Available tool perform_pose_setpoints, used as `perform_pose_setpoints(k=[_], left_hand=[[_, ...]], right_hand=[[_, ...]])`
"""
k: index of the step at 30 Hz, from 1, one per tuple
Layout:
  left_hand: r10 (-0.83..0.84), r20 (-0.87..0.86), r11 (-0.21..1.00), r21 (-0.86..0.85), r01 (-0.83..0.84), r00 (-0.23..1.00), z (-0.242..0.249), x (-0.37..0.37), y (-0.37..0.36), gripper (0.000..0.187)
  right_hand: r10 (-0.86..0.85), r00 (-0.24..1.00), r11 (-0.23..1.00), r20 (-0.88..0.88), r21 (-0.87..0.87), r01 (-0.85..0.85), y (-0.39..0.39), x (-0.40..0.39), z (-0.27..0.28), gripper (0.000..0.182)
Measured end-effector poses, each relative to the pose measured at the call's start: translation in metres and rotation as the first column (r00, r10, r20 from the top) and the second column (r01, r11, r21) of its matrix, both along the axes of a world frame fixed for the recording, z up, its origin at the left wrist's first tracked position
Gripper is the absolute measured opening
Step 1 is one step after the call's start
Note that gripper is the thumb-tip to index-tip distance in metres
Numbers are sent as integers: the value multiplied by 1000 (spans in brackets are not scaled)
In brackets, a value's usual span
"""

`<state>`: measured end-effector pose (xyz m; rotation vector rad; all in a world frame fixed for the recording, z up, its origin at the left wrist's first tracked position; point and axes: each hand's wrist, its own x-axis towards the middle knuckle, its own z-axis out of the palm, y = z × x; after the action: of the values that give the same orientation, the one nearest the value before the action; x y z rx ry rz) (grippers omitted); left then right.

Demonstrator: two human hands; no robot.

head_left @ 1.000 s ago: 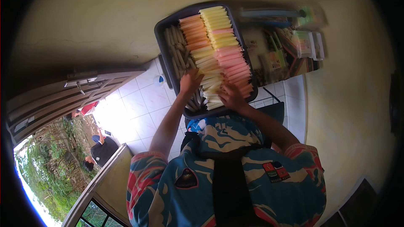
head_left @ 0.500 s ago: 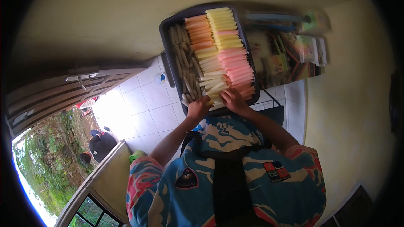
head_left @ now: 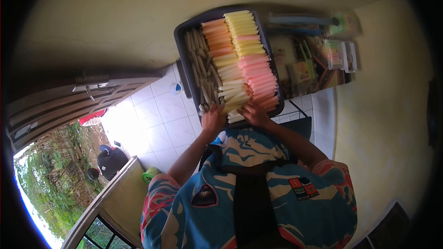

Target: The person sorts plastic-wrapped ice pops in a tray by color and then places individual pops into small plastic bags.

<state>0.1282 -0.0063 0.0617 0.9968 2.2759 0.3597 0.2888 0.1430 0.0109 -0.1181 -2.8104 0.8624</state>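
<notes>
Directly between hands [head_left: 214, 119], pale packets [head_left: 236, 102], inside tray [head_left: 180, 41]

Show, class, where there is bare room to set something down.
The main bare patch is the tiled floor, bordered by the wooden door, the tub and the left forearm. The tub is crowded: coloured packets and greyish ones fill it, with the left hand and right hand among them. Boxes crowd the area to its right.

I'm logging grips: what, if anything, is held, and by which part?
It cannot be told: the left hand and right hand are at the pale packets, but any grip is hidden.
</notes>
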Motion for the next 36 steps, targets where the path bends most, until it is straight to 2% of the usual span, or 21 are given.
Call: perform_pose_setpoints(k=[3, 6, 9, 10, 12, 15, 16, 17, 18, 21, 23, 27, 29, 32, 35, 36], left_hand=[[-15, 2, 999, -36, 15, 1000, 0, -7, 2, 29], [-4, 23, 1000, 11, 4, 1000, 8, -8, 5, 35], [-100, 101, 990, -90, 109, 990, 19, -19, 11, 36], [-78, 112, 994, -67, 86, 991, 18, -24, 13, 34], [-29, 137, 999, -22, 33, 990, 15, -36, 14, 30], [203, 200, 950, 196, -242, 959, -7, -68, 24, 30], [235, 177, 935, 229, -272, 956, -8, -81, 31, 29], [267, 156, 917, 262, -300, 951, -9, -95, 40, 29], [299, 138, 898, 294, -327, 944, -12, -108, 49, 29], [247, 26, 902, 360, -240, 969, -30, -138, 78, 29], [206, 59, 905, 368, -214, 977, -43, -149, 94, 27], [124, 68, 932, 334, -140, 990, -64, -172, 122, 26], [94, 62, 930, 352, -110, 994, -79, -181, 130, 26], [78, 77, 938, 333, -99, 994, -87, -189, 132, 26], [69, 114, 935, 338, -104, 991, -86, -192, 133, 27], [62, 129, 933, 344, -103, 990, -88, -192, 131, 27]], right_hand=[[-51, 999, 999, -17, 5, 51, -5, -5, -4, 23], [-58, 998, 998, -8, 2, 58, -11, -7, 0, 23], [-53, 998, 999, -40, -1, 53, -11, -3, 13, 22], [-50, 997, 999, -62, 0, 50, -8, -4, 19, 22], [-83, 995, 992, -49, -103, 78, 2, -6, 28, 20], [-103, 995, 969, 3, -227, 101, 22, -22, 37, 16], [-107, 994, 959, 26, -262, 110, 31, -33, 40, 14], [-130, 990, 967, -58, -228, 114, 41, -46, 42, 10], [-152, 987, 964, -47, -227, 138, 51, -60, 46, 9], [-194, 981, 962, -18, -197, 187, 75, -103, 51, 10], [-189, 982, 973, -6, -136, 187, 87, -132, 47, 12], [-129, 976, 992, 178, 27, 126, 103, -181, 12, 16], [-102, 938, 990, 331, 124, 64, 104, -196, -2, 15], [-120, 894, 978, 432, 204, 33, 100, -205, -15, 14], [-81, 963, 970, 255, 242, 18, 100, -202, -22, 9], [-89, 954, 972, 285, 234, 21, 97, -200, -21, 9]])
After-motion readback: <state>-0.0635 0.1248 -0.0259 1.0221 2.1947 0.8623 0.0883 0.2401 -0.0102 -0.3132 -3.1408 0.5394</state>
